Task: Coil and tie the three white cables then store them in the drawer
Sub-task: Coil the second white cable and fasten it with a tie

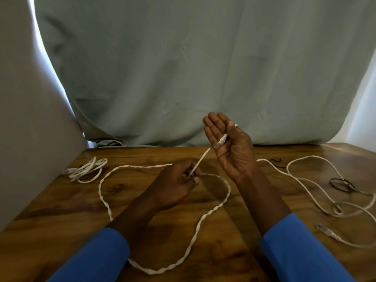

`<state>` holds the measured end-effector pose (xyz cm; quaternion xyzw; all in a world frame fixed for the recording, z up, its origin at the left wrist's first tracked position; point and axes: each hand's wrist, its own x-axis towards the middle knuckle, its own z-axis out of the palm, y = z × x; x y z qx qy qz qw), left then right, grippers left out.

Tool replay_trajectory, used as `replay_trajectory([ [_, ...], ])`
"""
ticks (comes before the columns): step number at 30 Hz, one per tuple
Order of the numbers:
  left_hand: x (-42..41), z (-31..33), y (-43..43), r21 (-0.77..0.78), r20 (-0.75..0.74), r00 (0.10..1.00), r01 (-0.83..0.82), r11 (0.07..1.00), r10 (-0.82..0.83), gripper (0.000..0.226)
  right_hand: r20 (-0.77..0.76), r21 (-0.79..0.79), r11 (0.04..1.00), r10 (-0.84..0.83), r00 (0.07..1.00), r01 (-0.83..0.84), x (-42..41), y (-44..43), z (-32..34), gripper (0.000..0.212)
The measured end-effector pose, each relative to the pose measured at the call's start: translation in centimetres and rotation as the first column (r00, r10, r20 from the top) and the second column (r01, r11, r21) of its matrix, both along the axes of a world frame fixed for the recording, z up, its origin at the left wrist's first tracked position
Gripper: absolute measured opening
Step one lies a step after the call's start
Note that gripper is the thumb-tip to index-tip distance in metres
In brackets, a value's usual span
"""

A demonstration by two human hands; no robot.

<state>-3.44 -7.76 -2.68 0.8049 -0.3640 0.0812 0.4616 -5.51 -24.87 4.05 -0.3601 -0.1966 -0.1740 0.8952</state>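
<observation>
A twisted white cable (209, 212) lies in a big loop on the wooden table (61, 216). My left hand (179, 184) pinches this cable just below its end. My right hand (230, 147) is raised palm up, thumb pressing the cable's plug (221, 140) against the palm. A second white cable (87, 169) sits coiled at the back left. A third white cable (311, 192) sprawls loose over the right side, its plug (325, 230) near the front right.
Two dark elastic bands lie on the right: one (341, 185) among the loose cable, one (275, 160) farther back. A grey-green cloth (193, 68) hangs behind the table. A pale wall (26, 129) borders the left side.
</observation>
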Motion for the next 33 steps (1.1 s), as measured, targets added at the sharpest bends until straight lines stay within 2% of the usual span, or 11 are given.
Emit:
replay_trajectory([
  [6,0.7,-0.1,0.4,0.181,0.264,0.964,-0.094,0.979,0.043,0.014,0.054,-0.063,0.986,-0.154,0.987,0.158,0.7,-1.2,1.7,0.030],
  [8,1.4,-0.6,0.8,0.163,0.114,0.991,-0.084,0.983,0.065,0.026,0.116,-0.063,0.964,-0.251,0.961,0.259,1.1,-2.5,2.4,0.031],
  [10,1.3,-0.4,1.0,-0.033,-0.107,0.994,-0.033,0.999,0.030,0.033,0.163,-0.197,0.873,-0.420,0.893,0.447,1.2,-3.7,2.7,0.031],
  [13,0.3,1.0,1.2,-0.188,-0.038,0.999,-0.024,0.982,0.017,0.030,0.312,-0.481,0.572,-0.597,0.739,0.665,2.1,-4.2,1.2,0.031],
  [15,-0.3,1.6,1.2,-0.201,0.122,0.992,-0.014,0.980,0.039,0.025,0.482,-0.639,0.246,-0.611,0.628,0.729,3.1,-4.2,-0.7,0.029],
  [18,-0.6,2.1,1.3,-0.261,0.277,0.954,-0.035,0.965,0.110,0.022,0.569,-0.775,-0.068,-0.506,0.648,0.628,3.7,-3.7,-3.6,0.037],
  [20,-0.6,2.4,1.6,-0.316,0.301,0.939,-0.066,0.947,0.166,0.020,0.451,-0.851,0.031,-0.466,0.761,0.524,3.0,-2.6,-5.0,0.042],
  [23,-0.4,2.8,2.1,-0.405,0.292,0.925,-0.111,0.907,0.243,0.017,0.111,-0.857,0.441,-0.349,0.931,0.268,1.6,-0.4,-5.5,0.050],
  [26,0.0,2.8,2.4,-0.493,0.255,0.928,-0.117,0.862,0.272,0.019,-0.187,-0.750,0.656,-0.089,0.978,-0.083,0.5,1.3,-5.0,0.067],
  [29,0.6,3.0,2.8,-0.575,0.174,0.937,-0.153,0.804,0.303,0.030,-0.363,-0.567,0.694,0.275,0.890,-0.445,-0.1,2.4,-4.9,0.062],
  [33,1.4,2.8,2.8,-0.595,0.027,0.948,-0.240,0.767,0.318,0.047,-0.315,-0.382,0.666,0.557,0.768,-0.640,-0.5,2.8,-4.5,0.048],
])
